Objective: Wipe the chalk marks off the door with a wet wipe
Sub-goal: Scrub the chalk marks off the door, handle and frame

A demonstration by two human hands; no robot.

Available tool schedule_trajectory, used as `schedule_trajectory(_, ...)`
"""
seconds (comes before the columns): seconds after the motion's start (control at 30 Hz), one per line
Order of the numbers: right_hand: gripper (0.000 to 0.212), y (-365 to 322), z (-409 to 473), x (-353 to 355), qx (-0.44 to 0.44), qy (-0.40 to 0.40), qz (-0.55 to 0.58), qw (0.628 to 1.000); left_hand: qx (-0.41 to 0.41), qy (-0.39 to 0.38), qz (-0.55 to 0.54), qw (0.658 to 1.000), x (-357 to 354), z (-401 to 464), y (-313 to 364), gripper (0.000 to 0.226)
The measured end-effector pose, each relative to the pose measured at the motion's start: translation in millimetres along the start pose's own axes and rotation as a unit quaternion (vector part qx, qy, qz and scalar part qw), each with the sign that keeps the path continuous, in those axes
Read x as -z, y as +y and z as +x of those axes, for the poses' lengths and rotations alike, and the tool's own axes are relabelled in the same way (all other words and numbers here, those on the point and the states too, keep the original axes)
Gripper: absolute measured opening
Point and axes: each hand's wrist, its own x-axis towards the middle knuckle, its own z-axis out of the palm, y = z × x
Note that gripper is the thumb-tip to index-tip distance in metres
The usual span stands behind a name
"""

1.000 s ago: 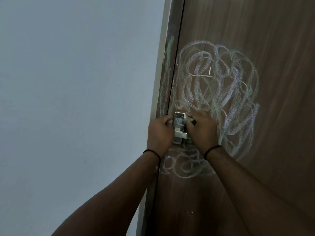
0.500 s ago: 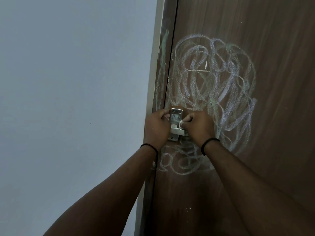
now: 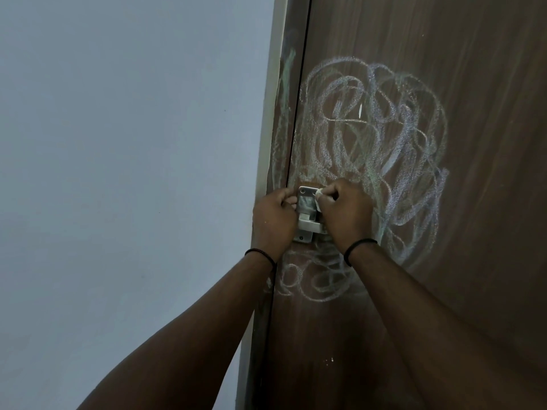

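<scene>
One small wipe at the latch

Little showing of the wet wipe [image 3: 318,199]: white, crumpled, long axis impossible to tell. Pinched in curled fingers [image 3: 334,194] of the right hand [image 3: 344,216], poking out at their left, against the metal latch [image 3: 307,214]. Left hand [image 3: 273,221] curled round the latch's other side. Looping pale chalk marks [image 3: 379,149] above and right of the fingers, across the brown door [image 3: 473,84].

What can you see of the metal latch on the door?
The latch is a shiny silver metal plate screwed upright onto the brown door at its left edge, with a screw at the top and bottom corners. A block-shaped bolt part sits lower down. The left hand and right hand flank it, partly covering it. Chalk scribbles surround it.
</scene>
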Motion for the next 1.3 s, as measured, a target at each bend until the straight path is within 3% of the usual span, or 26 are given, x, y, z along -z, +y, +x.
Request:
schedule_trajectory(0.13, 0.013, 4, 2, -4, -0.021, -0.102, -0.039, 0.994, -0.002, -0.005, 0.0, 1.0, 1, 0, -2, 0.041)
schedule_trajectory(0.3, 0.015, -6, 5, -4, 0.013, 0.011, -0.02, 1.0, 0.003, -0.006, 0.008, 1.0, 0, 1, -1, 0.039)
schedule_trajectory(0.47, 0.018, 1, 3, -8, -0.028, -0.098, -0.042, 0.994, 0.007, -0.004, -0.004, 1.0, 1, 0, 0, 0.04)
schedule_trajectory(0.6, 0.016, -3, 1, -7, 0.007, 0.001, -0.02, 1.0, 0.01, -0.007, -0.003, 1.0, 1, -1, 1, 0.04)
schedule_trajectory(0.77, 0.018, 3, 4, -6, -0.026, -0.098, -0.033, 0.994, 0.01, -0.008, -0.011, 1.0, 3, -1, 1, 0.039)
schedule_trajectory(0.87, 0.016, -2, 2, -6, 0.006, -0.015, -0.023, 1.0, 0.02, -0.007, -0.017, 1.0, 3, -1, 2, 0.038)
schedule_trajectory(0.93, 0.016, -5, 2, -6, 0.027, 0.0, -0.023, 0.999, 0.017, -0.009, -0.021, 1.0, 4, -2, 3, 0.038)
schedule_trajectory(1.1, 0.017, 3, 7, 0, -0.001, -0.127, -0.054, 0.99, 0.025, -0.013, -0.022, 0.999, 5, -4, 1, 0.039)
schedule_trajectory(1.23, 0.012, -4, 5, 3, 0.018, -0.017, -0.033, 0.999, 0.03, -0.01, -0.017, 0.999, 4, -6, 0, 0.039)
schedule_trajectory(1.3, 0.011, -5, 4, 2, 0.014, -0.007, -0.027, 1.0, 0.033, -0.01, -0.011, 0.999, 5, -7, 1, 0.038)
